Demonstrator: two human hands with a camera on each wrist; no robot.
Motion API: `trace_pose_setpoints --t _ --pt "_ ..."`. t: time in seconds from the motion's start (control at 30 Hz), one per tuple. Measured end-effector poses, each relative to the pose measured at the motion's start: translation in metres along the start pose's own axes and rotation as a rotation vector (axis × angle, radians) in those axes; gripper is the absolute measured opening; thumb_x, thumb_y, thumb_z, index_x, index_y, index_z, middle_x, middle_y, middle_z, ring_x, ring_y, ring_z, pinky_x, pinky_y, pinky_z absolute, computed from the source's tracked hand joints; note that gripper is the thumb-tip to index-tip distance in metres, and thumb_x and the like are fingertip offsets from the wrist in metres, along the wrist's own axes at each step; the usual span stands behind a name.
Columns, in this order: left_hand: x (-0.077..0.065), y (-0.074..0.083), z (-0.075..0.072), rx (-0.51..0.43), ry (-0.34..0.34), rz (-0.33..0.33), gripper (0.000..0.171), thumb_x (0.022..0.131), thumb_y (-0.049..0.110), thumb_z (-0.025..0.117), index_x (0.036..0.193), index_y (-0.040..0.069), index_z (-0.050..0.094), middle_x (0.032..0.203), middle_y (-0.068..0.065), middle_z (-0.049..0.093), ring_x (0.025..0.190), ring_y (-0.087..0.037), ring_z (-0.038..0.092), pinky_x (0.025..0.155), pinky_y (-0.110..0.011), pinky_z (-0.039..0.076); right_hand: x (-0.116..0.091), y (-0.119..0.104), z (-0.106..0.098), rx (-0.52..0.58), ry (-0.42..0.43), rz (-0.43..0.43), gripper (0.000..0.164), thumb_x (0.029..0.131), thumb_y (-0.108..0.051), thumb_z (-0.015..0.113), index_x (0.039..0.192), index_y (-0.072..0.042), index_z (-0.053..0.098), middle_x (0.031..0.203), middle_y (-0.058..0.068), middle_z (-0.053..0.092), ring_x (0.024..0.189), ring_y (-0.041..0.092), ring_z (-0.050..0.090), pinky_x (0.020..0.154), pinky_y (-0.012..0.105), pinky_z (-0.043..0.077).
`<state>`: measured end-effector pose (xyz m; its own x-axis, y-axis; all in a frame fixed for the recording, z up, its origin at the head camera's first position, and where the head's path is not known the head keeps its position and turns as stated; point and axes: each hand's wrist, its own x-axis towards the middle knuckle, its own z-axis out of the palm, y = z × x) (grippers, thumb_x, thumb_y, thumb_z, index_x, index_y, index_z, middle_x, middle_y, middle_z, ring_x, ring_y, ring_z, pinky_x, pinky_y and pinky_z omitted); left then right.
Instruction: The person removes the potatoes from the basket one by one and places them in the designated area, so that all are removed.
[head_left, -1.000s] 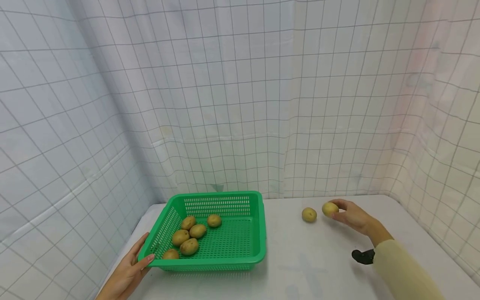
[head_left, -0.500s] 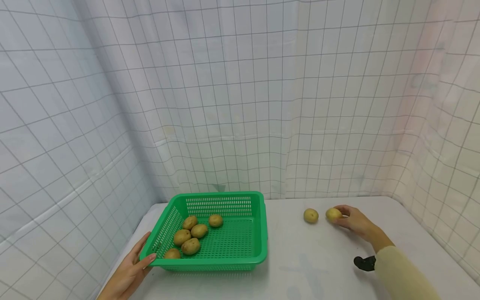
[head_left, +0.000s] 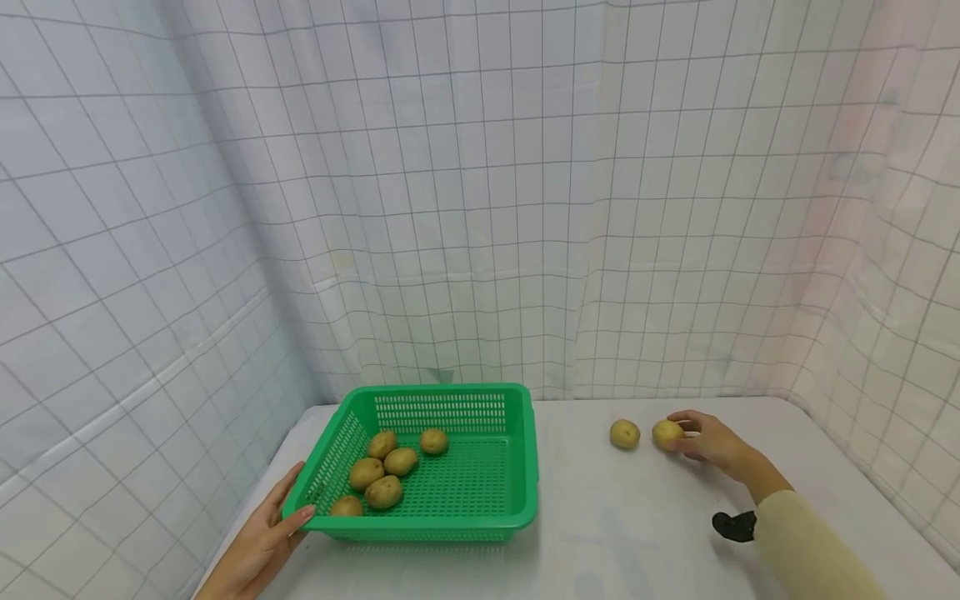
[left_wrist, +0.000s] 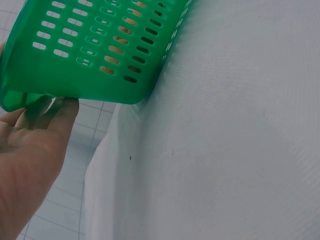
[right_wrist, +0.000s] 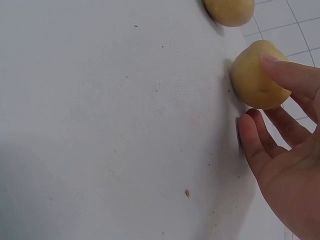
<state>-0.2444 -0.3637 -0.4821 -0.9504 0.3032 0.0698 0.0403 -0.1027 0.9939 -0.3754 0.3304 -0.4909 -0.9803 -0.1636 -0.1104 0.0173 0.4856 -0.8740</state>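
Observation:
A green plastic basket point(head_left: 525, 467) with slotted walls holds several potatoes point(head_left: 384, 492), mostly toward its left side. My left hand point(head_left: 262, 533) grips the basket's front left corner, thumb over the rim and fingers under it; the left wrist view shows those fingers beneath the rim point(left_wrist: 50, 95). Off to the right, my right hand point(head_left: 712, 446) holds a potato point(head_left: 667, 434) at the table surface between thumb and fingers. In the right wrist view the thumb lies on that potato point(right_wrist: 252, 82). A second loose potato point(head_left: 625, 433) lies just left of it, apart.
The table point(head_left: 600, 517) has a white cover with small crumbs point(right_wrist: 187, 193) near my right hand. White grid-patterned curtains point(head_left: 465, 208) stand behind and at both sides. A black piece point(head_left: 733, 526) sticks out by my right sleeve.
The right hand has lowered its potato slightly to the table, beside the other loose potato. The left hand keeps its grip on the basket. The whole view has shifted a little.

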Motion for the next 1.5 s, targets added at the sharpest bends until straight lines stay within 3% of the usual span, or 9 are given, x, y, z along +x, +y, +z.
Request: trace_pose_setpoints --t 0.47,0.83,1.2,1.5 --pt "0.0 0.0 0.001 -0.002 0.007 0.001 0.083 0.111 0.002 0.043 0.16 0.005 -0.024 0.164 -0.026 -0.024 0.125 0.01 0.047 0.1 -0.017 0.045 0.0 -0.006 -0.012 -0.004 -0.014 -0.019 0.066 0.097 -0.015 0.075 0.148 0.011 0.042 0.148 0.037 0.041 0.126 0.044 0.053 0.096 0.046 0.056" --pt "-0.001 -0.001 0.001 0.001 0.007 0.002 0.082 0.111 0.002 0.043 0.16 0.005 -0.024 0.164 -0.025 -0.024 0.125 0.011 0.046 0.1 -0.017 0.045 -0.001 -0.009 -0.017 -0.013 -0.028 -0.032 0.062 0.099 -0.014 0.073 0.146 0.011 0.043 0.146 0.036 0.042 0.126 0.043 0.053 0.097 0.05 0.054" --pt "-0.002 -0.001 0.0 0.001 -0.017 0.018 0.082 0.111 0.0 0.041 0.16 0.005 -0.024 0.163 -0.027 -0.025 0.126 0.011 0.046 0.101 -0.017 0.045 -0.004 -0.018 -0.023 -0.04 -0.054 -0.052 0.061 0.099 -0.016 0.073 0.147 0.008 0.044 0.147 0.032 0.045 0.13 0.042 0.05 0.097 0.046 0.053" --pt "-0.001 -0.002 -0.001 -0.007 -0.032 0.037 0.081 0.111 -0.001 0.041 0.159 0.004 -0.024 0.162 -0.027 -0.027 0.127 0.011 0.044 0.101 -0.016 0.044 -0.005 -0.033 -0.022 -0.042 -0.123 -0.116 0.058 0.102 -0.019 0.07 0.148 0.006 0.046 0.15 0.032 0.042 0.131 0.042 0.05 0.104 0.054 0.049"
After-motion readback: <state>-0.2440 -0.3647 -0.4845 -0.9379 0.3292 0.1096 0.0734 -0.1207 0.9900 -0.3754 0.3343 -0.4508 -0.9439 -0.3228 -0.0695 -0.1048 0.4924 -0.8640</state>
